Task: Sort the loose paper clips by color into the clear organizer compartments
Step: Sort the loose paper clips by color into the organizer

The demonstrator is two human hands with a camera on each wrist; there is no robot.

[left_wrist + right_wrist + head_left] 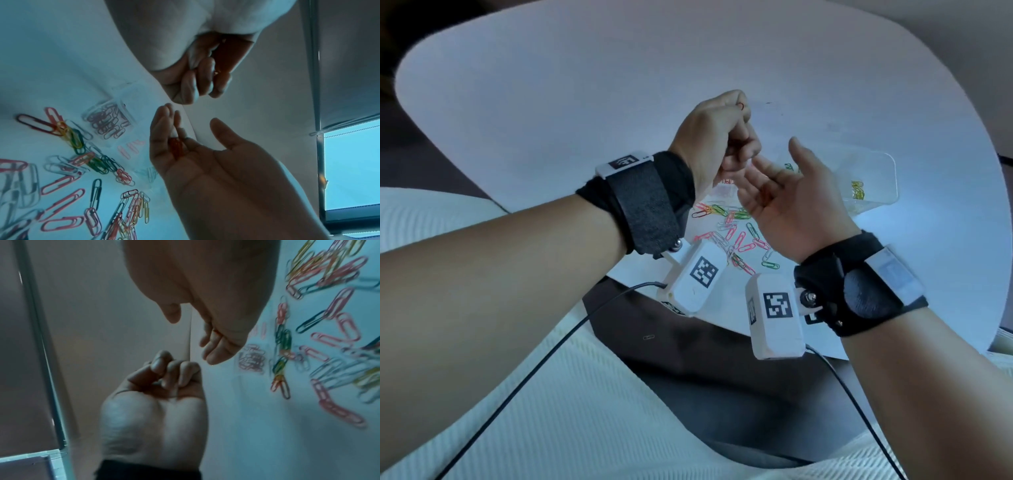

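Observation:
My left hand is raised above the table in a fist, and a red paper clip pokes out between its thumb and forefinger. Just right of it, my right hand lies palm up with straight fingers, and a few red clips rest on them. Below both hands lies the pile of loose clips in pink, green, white and red. The clear organizer stands behind the right hand; it holds yellow clips and green ones, and one compartment holds reddish clips.
The white table has a rounded near edge, just below the clip pile. White wrist cameras with black cables hang under both wrists. One clip lies on the dark surface below the table edge. Pale ribbed fabric fills the foreground.

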